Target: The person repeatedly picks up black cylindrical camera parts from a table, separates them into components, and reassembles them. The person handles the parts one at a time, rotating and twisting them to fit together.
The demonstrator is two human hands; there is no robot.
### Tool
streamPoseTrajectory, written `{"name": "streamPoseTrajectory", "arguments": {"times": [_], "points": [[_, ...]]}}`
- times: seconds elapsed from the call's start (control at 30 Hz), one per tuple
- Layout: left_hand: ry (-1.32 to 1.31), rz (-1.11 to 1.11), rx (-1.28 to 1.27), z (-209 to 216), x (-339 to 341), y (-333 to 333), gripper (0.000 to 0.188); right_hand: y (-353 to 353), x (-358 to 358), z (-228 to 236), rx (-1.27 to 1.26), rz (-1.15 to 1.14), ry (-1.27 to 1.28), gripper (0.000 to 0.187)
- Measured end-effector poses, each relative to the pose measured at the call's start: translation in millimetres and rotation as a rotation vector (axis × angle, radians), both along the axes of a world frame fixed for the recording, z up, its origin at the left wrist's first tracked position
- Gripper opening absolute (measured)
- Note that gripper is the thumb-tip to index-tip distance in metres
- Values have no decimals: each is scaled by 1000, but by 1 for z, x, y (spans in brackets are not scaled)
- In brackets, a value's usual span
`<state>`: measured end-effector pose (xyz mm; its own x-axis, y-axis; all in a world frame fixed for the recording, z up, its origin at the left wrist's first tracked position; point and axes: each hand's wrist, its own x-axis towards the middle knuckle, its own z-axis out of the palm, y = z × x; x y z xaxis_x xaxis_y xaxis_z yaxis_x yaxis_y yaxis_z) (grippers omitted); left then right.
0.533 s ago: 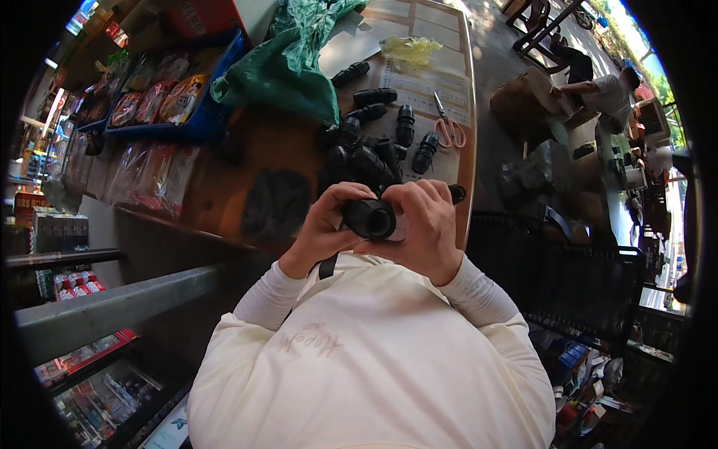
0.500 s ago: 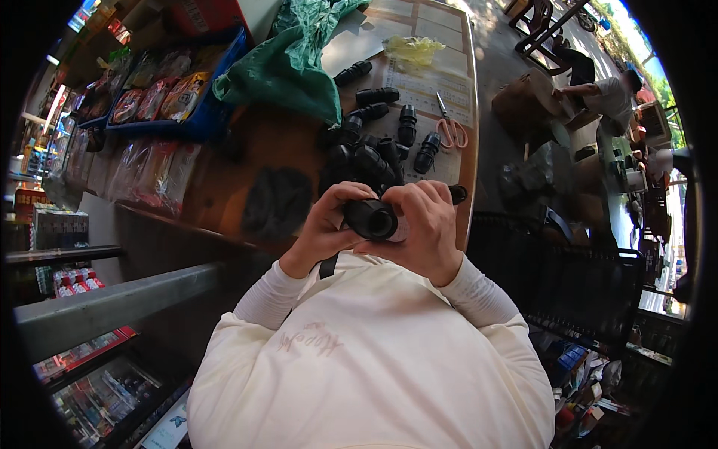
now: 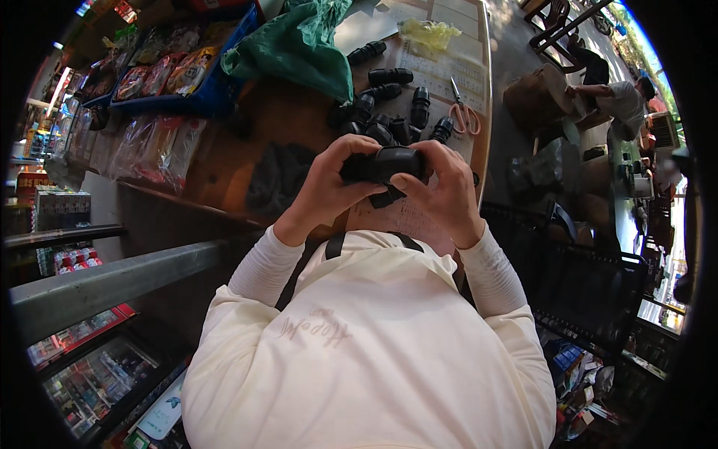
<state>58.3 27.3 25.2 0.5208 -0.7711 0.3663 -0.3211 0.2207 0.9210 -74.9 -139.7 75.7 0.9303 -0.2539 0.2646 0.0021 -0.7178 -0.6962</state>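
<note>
Black fitting [image 3: 398,162], held in a closed grip by left hand [image 3: 329,178] and right hand [image 3: 449,183] (thumbs nearside): best supported at both ends.

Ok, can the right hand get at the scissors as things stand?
Probably yes: the scissors lie just beyond the right hand, handles toward it, and nothing seems to cover them. That hand grips the black fitting, though, so it would likely need to let go.

Shop, by look: packaged goods in blue crate [image 3: 212,99], stocked shelf [image 3: 63,236], glass-topped display case [image 3: 129,396].
</note>
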Motion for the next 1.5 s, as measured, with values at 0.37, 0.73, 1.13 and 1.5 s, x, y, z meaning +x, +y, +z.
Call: {"name": "streamPoseTrajectory", "arguments": {"times": [0.37, 0.73, 1.13, 1.5], "points": [[179, 40, 126, -12, -22, -5, 49, -2, -3, -20, 282, -25, -120, 48], [189, 42, 192, -39, -45, -8, 46, -20, -30, -37, 538, 9, 229, 55], [90, 102, 196, -38, -53, -14, 43, -16, -33, -51, 498, -39, 120, 44], [77, 103, 201, -33, -46, -14, 41, -13, -29, -43, 616, 24, 107, 56]]}}
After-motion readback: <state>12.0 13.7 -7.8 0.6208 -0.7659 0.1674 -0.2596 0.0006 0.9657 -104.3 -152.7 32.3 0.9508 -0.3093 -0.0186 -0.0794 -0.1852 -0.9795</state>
